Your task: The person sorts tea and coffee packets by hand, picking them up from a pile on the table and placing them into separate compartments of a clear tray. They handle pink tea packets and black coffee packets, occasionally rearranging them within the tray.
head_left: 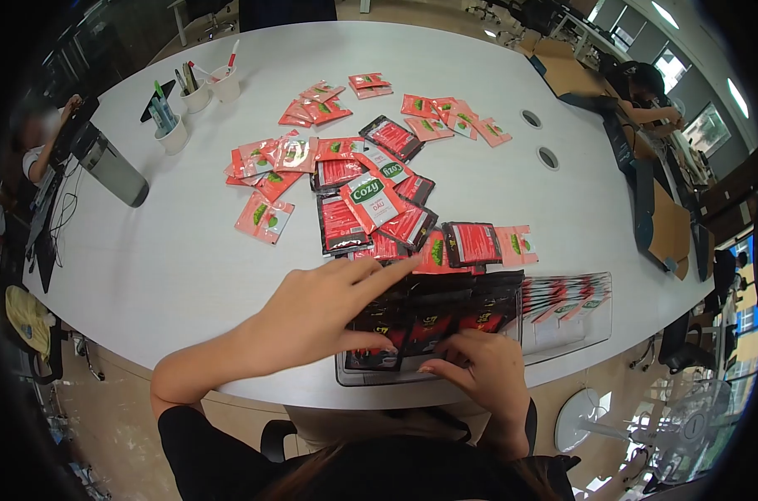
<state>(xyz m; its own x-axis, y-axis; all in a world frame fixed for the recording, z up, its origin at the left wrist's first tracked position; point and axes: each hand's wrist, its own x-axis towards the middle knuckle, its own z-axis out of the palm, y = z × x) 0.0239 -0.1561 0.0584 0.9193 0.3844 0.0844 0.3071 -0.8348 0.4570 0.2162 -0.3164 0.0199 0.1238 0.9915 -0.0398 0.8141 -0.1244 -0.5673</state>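
Observation:
A clear plastic tray (pixel 396 381) at the table's front edge holds black sachets (pixel 425 327) with red and gold print, standing packed in rows. My left hand (pixel 325 305) lies over their left end, index finger stretched along the top and thumb spread against the front. At the front of the middle and right rows, my right hand (pixel 483 371) has its fingers curled against the sachets; its fingertips are partly hidden. Just behind the tray is a loose pile of sachets, with a red and white Cozy sachet (pixel 372 202) on top.
In the tray's right compartment, pink sachets (pixel 571 296) stand on edge. More pink sachets (pixel 265 217) lie in groups across the white table (pixel 204 275). A bottle (pixel 112 171) and pen cups (pixel 172 138) stand at left. Open cardboard boxes (pixel 667 225) line the right edge; a person sits beyond.

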